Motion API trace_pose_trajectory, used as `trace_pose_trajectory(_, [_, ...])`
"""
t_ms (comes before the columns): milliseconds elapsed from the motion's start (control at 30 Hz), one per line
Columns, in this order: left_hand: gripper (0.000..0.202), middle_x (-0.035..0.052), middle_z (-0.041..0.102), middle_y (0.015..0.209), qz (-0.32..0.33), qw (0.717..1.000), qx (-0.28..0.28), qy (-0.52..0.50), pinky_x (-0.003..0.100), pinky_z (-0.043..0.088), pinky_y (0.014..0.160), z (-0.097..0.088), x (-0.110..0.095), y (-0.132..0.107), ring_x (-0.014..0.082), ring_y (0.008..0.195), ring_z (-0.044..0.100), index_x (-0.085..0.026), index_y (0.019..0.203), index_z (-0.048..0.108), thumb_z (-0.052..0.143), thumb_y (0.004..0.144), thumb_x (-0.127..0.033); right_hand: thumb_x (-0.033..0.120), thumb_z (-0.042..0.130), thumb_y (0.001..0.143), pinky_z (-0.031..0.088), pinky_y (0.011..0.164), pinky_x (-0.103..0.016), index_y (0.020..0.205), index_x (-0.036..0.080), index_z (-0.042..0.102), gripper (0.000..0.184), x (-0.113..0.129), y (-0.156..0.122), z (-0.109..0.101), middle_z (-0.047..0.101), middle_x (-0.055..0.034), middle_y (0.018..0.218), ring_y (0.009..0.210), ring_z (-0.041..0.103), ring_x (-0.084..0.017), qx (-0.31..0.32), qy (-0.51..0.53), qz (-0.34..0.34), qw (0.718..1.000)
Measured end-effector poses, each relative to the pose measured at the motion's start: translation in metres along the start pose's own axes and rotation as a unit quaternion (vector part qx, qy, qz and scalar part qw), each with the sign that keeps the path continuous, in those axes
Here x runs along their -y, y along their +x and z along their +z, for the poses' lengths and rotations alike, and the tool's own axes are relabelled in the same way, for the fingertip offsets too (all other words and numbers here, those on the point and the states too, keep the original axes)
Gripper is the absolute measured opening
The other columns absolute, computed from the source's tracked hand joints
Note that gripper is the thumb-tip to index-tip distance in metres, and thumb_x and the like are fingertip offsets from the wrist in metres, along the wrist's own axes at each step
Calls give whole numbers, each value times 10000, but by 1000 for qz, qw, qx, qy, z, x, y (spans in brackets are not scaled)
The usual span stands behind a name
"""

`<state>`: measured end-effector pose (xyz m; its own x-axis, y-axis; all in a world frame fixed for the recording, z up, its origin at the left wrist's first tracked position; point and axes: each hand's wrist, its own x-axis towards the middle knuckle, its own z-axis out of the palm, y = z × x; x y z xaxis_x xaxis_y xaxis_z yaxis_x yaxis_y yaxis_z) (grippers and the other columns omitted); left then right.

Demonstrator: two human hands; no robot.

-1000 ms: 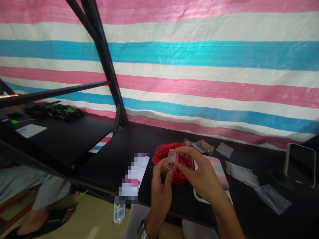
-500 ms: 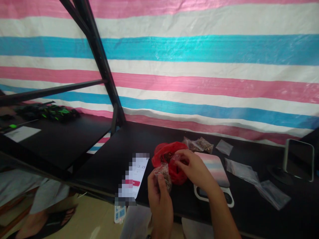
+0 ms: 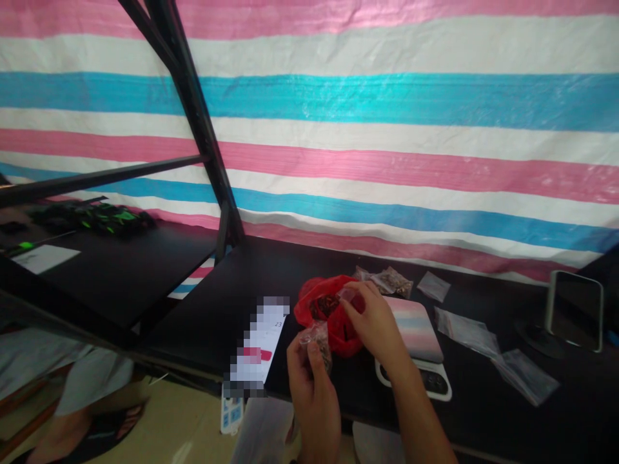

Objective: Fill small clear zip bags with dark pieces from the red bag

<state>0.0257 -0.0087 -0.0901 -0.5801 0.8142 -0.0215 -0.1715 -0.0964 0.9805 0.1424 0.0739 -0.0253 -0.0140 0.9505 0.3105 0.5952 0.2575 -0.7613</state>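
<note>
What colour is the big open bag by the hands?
The big open bag is red, seen best in the head view.

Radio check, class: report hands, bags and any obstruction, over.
Left hand holding filled clear bag. Right hand at open red bag, grip unclear. Scale close by, partly hidden behind right forearm.

On the phone (image 3: 275, 338), the digits "23" (image 3: 278, 324) can be read, dark on the pale screen, right beside the pixelated patch (image 3: 249, 354) that covers part of it. Lower on the screen, marks on the red button (image 3: 264, 355) are too small to read. Those on the scale (image 3: 418, 332) and the white strip's (image 3: 232, 414) blue patches are too blurred.
</note>
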Motion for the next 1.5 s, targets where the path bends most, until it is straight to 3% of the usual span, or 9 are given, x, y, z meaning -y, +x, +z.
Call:
trace_pose_trajectory(200, [595,113,727,1246,22,1000,20,5,378,571,973,3,-2,1,262,1150,703,-222,1235,646,576,963,-746,152,723,866,563,925,-348,1087,244,774,245,2,-16,-16,785,-42,1100,989,738,-217,160,61,-6,985])
trace_pose_trajectory(567, [502,92,712,1196,112,993,-25,22,378,546,992,-1,-7,14,243,1101,688,-222,1203,653,603,986,-672,-2,707,764,540,841,-323,910,257,793,310,9,-26,-27,784,-26,992,918,713,-230,218,-18,-29,975])
trace_pose_trajectory(667, [443,91,703,1229,184,983,-16,16,385,526,1046,-5,-4,13,242,1138,682,-229,1228,663,668,981,-597,104,779,821,549,972,-395,1027,256,818,259,10,-27,-27,775,-63,1097,1032,713,-265,184,-4,-15,983])
trace_pose_trajectory(800, [383,93,720,1258,200,977,77,-11,364,557,1002,-4,-3,11,241,1135,706,-240,1269,674,674,1005,-517,224,805,872,476,1176,-418,1318,290,740,455,19,-31,-45,707,-66,1389,1306,647,-256,143,108,-15,984])
trace_pose_trajectory(1000, [462,117,719,1259,225,952,199,66,423,521,1059,15,-6,-5,274,1215,668,-245,1256,720,428,1099,-565,258,787,870,558,1022,-337,1168,287,794,300,32,-40,-72,798,-15,1189,1116,727,-219,129,167,18,977])
trace_pose_trajectory(1067, [466,121,693,1314,275,939,178,109,431,485,1092,22,-6,-12,272,1273,623,-252,1334,695,379,1121,-521,317,771,881,570,835,-303,991,245,805,136,23,-39,-75,794,-16,964,898,715,-198,76,153,25,985])
trace_pose_trajectory(1167, [424,122,659,1360,332,925,114,147,415,461,1077,28,-5,-13,255,1288,586,-245,1453,607,366,1138,-392,486,764,866,489,629,-292,897,209,759,279,-8,-33,-82,700,-13,751,679,607,-177,-49,120,58,990])
trace_pose_trajectory(1333, [286,102,687,1165,343,925,-14,165,415,455,1005,30,-5,7,258,1129,610,-209,1206,671,416,1096,-276,541,669,807,458,627,-352,1015,193,745,412,-63,-27,-91,696,-41,765,639,617,-224,-122,2,166,978])
trace_pose_trajectory(1500, [161,64,667,1038,350,916,-40,194,411,454,945,27,-5,20,249,1018,603,-214,1073,654,500,1025,-202,610,580,830,497,810,-432,1103,156,792,571,-81,-29,-93,746,-141,966,809,651,-278,-177,-80,134,972])
